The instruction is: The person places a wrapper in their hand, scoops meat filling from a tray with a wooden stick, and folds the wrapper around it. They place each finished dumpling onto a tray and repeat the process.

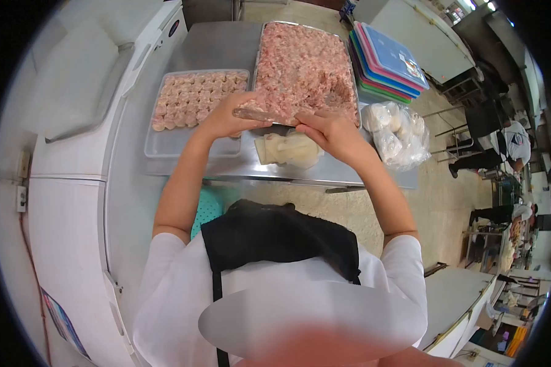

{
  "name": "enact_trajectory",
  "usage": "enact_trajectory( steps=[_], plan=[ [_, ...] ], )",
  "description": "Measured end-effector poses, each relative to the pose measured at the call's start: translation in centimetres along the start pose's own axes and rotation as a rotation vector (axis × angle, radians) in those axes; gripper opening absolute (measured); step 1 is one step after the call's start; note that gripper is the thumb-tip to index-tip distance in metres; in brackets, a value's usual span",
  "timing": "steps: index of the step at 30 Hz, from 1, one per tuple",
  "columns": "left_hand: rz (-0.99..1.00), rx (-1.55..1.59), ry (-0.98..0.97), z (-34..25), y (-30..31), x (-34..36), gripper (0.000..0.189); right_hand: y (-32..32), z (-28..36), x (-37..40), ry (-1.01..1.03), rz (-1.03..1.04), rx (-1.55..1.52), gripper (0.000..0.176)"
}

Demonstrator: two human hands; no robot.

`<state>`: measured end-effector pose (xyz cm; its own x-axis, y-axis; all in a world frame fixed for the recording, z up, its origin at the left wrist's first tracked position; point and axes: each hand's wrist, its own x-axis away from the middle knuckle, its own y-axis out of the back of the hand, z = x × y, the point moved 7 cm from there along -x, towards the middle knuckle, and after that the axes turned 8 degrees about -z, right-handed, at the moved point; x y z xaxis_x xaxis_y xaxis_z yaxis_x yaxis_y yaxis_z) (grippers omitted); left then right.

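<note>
At the front edge of a large tray of pink minced meat [303, 64], my left hand [229, 115] is closed round a flat spatula-like tool [253, 114] smeared with meat. My right hand [330, 131] has its fingers pressed together at the tray's near edge; what they hold, if anything, is hidden. Below and between the hands lies a stack of pale dough wrappers [288, 149] on the metal table [211, 46]. To the left, a translucent tray [193, 147] holds several rows of filled dumplings [193, 98].
Plastic bags of pale dough [397, 131] lie right of the meat tray. Behind them stand stacked coloured lids or trays [392, 58]. A teal perforated basket [207, 211] is under the table edge. White freezers [67, 244] line the left; two people work far right.
</note>
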<state>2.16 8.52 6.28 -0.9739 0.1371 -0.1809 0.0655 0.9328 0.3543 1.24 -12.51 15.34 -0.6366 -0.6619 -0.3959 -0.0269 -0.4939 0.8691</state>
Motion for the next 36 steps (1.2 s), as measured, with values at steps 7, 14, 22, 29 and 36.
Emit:
enact_trajectory(
  steps=[7,14,22,29,36],
  plan=[
    [0.001,0.199,0.063,-4.0,2.2,3.0,0.043,2.6,2.6,-0.6,-0.025,-0.038,-0.126,0.027],
    [-0.053,0.144,0.144,0.6,5.1,4.3,0.042,-3.5,3.3,0.4,-0.086,-0.009,-0.236,0.025],
    [-0.249,-0.316,0.053,9.6,8.5,7.1,0.049,-4.5,-2.0,8.7,-0.720,-0.093,-0.662,0.032],
    [-0.217,-0.484,0.223,11.2,4.0,6.9,0.067,-4.8,-4.6,14.7,-0.947,-0.183,-0.712,0.031],
    [-0.390,-0.530,0.066,11.7,1.8,5.2,0.085,-3.3,-6.0,14.7,-0.940,-0.181,-0.740,0.031]
  ],
)
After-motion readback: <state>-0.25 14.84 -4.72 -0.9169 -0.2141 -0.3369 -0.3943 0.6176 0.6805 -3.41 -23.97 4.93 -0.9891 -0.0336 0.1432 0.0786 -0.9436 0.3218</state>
